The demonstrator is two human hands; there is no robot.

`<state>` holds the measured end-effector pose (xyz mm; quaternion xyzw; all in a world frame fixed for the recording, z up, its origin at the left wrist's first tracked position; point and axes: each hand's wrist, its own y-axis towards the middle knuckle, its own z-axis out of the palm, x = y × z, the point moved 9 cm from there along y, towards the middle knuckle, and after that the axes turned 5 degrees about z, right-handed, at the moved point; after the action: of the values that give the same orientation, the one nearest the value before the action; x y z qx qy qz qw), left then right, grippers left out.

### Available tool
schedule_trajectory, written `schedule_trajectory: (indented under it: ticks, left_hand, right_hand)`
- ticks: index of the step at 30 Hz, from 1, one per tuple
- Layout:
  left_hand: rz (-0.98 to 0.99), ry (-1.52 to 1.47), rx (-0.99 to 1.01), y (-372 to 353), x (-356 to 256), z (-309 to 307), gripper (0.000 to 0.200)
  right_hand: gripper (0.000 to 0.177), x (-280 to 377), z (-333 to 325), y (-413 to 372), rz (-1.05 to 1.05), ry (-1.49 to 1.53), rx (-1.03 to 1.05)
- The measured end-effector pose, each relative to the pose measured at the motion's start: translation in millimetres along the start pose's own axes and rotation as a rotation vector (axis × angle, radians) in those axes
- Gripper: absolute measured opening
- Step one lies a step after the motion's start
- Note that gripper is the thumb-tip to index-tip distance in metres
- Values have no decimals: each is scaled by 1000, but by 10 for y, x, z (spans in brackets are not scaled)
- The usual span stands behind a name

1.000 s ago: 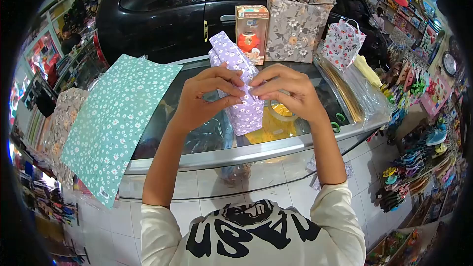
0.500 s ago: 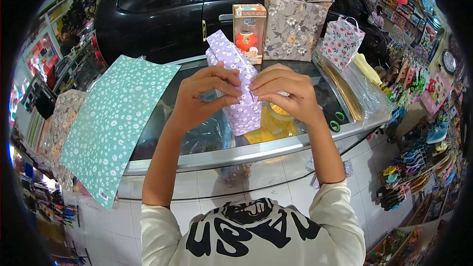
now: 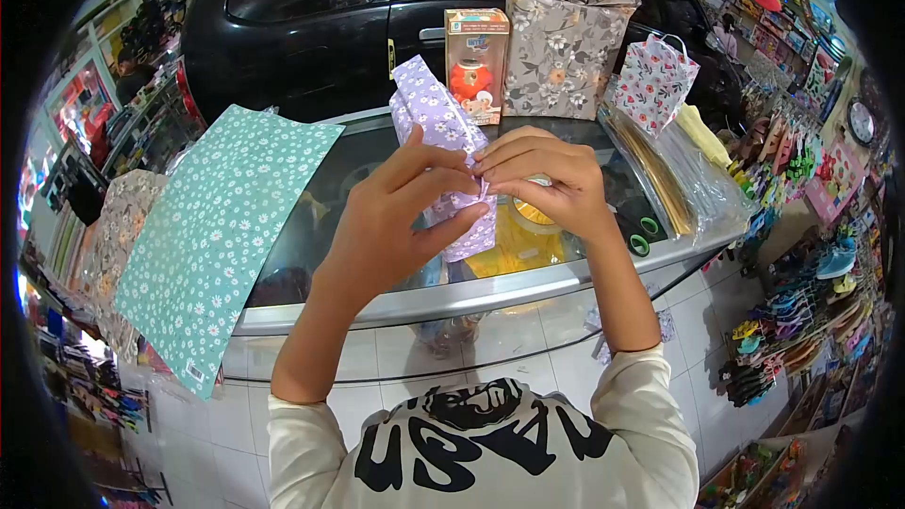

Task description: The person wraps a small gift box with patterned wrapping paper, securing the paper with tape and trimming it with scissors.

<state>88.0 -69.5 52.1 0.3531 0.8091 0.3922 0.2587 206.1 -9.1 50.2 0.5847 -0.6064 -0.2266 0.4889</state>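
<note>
A lilac sheet of wrapping paper with white daisies, folded into a long narrow packet, stands tilted over the glass counter. My right hand pinches the packet's right edge between thumb and fingertips. From the other side, my left hand reaches across its front, fingertips meeting the right fingertips at a small fold and the thumb lying lower on the paper. The hands hide the packet's middle. Right behind it stands a boxed toy with a red body in a clear window.
Green daisy paper overhangs the glass counter's left side. A large grey floral parcel and a small floral gift bag stand at the back. Green tape rolls and plastic sleeves lie right. A black car is behind.
My left hand has moved right across the packet, bringing its fingers to the edge where my right hand pinches. The right hand has hardly moved.
</note>
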Motion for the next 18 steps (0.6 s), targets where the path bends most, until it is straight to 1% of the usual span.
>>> schedule_trajectory:
  ticks: [4,7,10,13,16,18]
  left_hand:
    - [94,92,-69,-48,-35,32,17]
    - [168,114,-43,-65,-64,29,20]
    - [215,67,-10,-69,2,2,22]
    - [245,-20,17,-85,145,-51,20]
    - [206,-91,-20,-110,245,-85,16]
    - [195,-56,-70,-106,215,-134,17]
  right_hand:
    - [13,0,-9,0,-19,-15,-4]
    - [12,8,-11,-8,-41,-15,-6]
    - [13,65,32,-3,-84,-47,-11]
    - [15,149,116,2,-126,-122,-16]
    - [19,235,200,21,-144,-181,-26]
    - [20,261,229,27,-156,-218,-31]
